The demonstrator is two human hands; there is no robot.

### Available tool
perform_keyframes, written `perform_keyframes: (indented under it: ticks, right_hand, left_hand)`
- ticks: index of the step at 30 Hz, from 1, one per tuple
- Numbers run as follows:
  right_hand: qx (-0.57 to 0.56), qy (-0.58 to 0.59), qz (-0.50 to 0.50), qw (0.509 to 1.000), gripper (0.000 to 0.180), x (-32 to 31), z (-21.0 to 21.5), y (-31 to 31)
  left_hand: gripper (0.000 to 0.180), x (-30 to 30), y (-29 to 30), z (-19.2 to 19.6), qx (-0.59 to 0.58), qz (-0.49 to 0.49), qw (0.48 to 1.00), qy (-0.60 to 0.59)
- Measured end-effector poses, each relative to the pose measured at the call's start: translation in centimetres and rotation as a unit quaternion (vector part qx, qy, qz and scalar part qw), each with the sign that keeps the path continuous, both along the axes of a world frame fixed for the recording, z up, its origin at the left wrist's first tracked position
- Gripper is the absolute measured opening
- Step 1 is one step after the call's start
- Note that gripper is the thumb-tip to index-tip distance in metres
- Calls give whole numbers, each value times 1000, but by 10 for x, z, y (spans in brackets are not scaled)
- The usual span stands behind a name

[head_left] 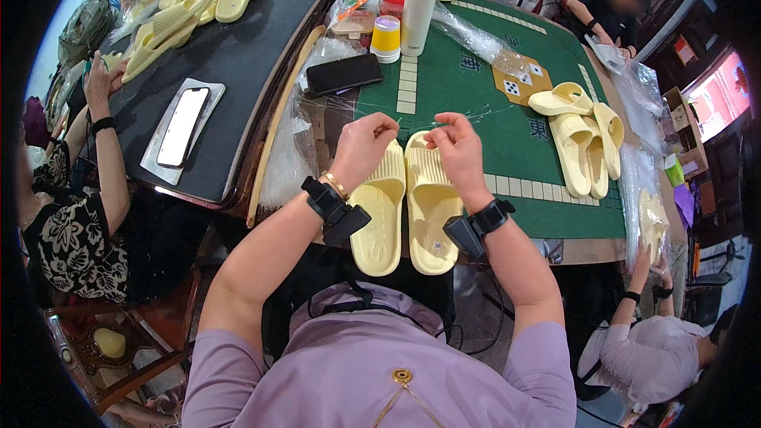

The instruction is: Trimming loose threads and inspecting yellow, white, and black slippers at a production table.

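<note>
A pair of pale yellow ribbed slides lies side by side at the table's near edge, the left slide point(376, 230) and the right slide point(432, 226) with their heels toward me. Over the toe of the left one, my left hand point(369, 147) is closed in a pinch. My right hand point(458, 150) pinches too, with thumb and forefinger together above the right slide's toe. What the fingertips hold is too fine to make out. Thin clear strands point(476, 115) lie on the green tabletop just beyond my hands.
More yellow slides point(583, 143) are piled at the right. A black phone point(344, 74), a white tumbler point(418, 12) and stacked cups point(386, 38) stand beyond my left hand. Plastic bags point(277, 162) line the wooden edge. On the black table is a lit phone point(184, 127); other people work around.
</note>
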State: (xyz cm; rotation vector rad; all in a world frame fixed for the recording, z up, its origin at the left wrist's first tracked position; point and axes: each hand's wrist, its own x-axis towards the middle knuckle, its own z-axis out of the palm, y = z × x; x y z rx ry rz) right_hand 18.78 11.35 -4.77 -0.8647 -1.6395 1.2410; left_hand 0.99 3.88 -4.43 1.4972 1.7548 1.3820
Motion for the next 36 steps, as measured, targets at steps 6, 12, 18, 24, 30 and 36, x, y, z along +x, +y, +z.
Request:
perform_keyframes:
  ticks: [6,12,18,24,30,36]
  right_hand:
    - [14,-66,22,997,10,-5,-2,-5]
    - [122,-89,-7,988,7,-4,-6,-3]
    - [109,-99,2,989,7,-3,-4,-5]
    - [119,-96,4,988,7,-3,-3,-7]
    - [130,-103,6,986,7,-3,-4,-8]
    - [137,-96,5,986,8,-4,-7,-8]
  left_hand:
    - [11,9,1,-3,31,-22,995,93]
    - [10,10,3,-6,66,-38,983,168]
    - [10,10,3,-7,67,-42,979,189]
    - [10,10,2,-7,71,-42,975,205]
    - [11,11,2,-9,60,-39,978,197]
    - [12,11,2,-11,48,-38,980,191]
